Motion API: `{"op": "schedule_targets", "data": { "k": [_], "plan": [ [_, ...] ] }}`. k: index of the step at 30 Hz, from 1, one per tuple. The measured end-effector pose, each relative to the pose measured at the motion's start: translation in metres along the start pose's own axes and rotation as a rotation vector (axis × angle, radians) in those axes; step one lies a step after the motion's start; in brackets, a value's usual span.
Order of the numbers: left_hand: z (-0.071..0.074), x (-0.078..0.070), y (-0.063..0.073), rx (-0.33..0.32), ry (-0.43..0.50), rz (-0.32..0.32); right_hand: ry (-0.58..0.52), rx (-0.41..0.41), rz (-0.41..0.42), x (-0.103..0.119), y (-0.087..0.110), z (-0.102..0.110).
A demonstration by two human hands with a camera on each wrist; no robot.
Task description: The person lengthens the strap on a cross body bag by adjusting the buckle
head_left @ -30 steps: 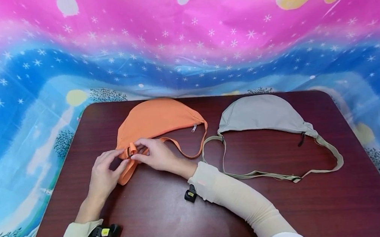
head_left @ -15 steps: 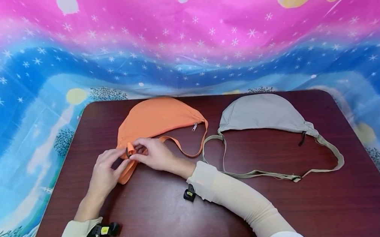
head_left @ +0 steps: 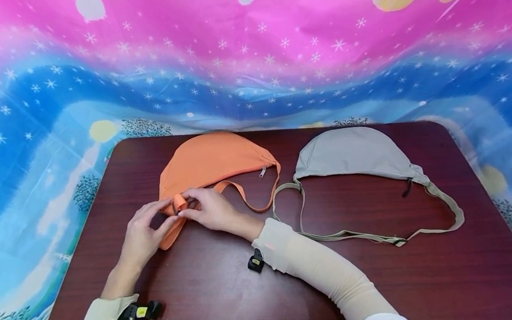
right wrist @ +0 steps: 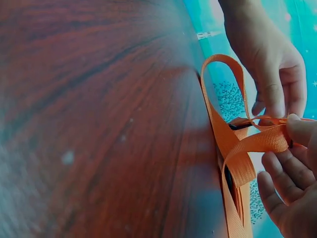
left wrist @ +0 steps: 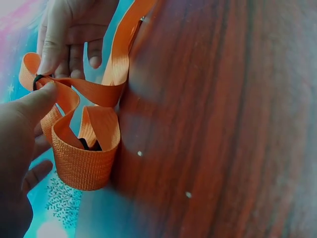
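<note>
An orange waist bag [head_left: 215, 158] lies at the back left of the table. Above its left end, both hands are raised with its orange strap [left wrist: 86, 163] between them. My left hand [head_left: 141, 236] pinches the strap at a small black slider buckle [left wrist: 37, 82], thumb against fingers. From the other side, my right hand [head_left: 210, 209] pinches the strap close to that buckle, its remaining fingers loosely bent in the right wrist view. A short strap loop [head_left: 180, 202] stands up at the buckle. Slack webbing hangs below in folds, with another black piece [left wrist: 89, 144] partly hidden inside.
A grey waist bag [head_left: 351, 154] lies to the right, its olive strap [head_left: 349, 234] spread in front of it. The orange bag's zipper pull [head_left: 262, 172] hangs by its right end. Behind the dark wooden table [head_left: 231, 294] hangs a printed cloth [head_left: 248, 69].
The short strap loop at the buckle looks wider and rounder than half a second ago. Both hands stay in nearly the same place, and the bags have not moved.
</note>
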State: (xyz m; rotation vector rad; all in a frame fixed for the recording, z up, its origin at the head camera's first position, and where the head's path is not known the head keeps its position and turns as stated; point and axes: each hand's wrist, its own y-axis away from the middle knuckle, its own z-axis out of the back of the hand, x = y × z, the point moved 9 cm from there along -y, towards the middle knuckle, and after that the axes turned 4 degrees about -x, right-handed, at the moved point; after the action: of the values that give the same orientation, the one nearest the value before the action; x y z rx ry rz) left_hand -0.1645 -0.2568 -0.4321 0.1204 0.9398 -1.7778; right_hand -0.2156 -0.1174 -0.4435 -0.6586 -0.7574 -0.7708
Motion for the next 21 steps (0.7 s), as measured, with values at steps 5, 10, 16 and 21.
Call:
{"op": "schedule_targets", "data": {
  "k": [5, 10, 16, 21],
  "plan": [
    [0.0010, 0.0066, 0.0013, -0.010, -0.028, 0.032, -0.029, -0.001, 0.002, 0.0018, 0.0001, -0.0001],
    [0.0004, 0.0067, 0.0006, -0.020, -0.033, 0.008, -0.071, -0.010, -0.009, 0.0025, -0.0002, -0.0008],
    [0.0006, 0.0058, 0.0009, -0.036, -0.031, 0.001, -0.060, -0.021, 0.002, 0.0024, -0.0012, -0.0024],
    [0.0027, 0.0029, -0.0002, -0.053, 0.008, -0.015, 0.004, -0.015, 0.012, 0.0028, -0.0018, -0.0025]
  ]
}}
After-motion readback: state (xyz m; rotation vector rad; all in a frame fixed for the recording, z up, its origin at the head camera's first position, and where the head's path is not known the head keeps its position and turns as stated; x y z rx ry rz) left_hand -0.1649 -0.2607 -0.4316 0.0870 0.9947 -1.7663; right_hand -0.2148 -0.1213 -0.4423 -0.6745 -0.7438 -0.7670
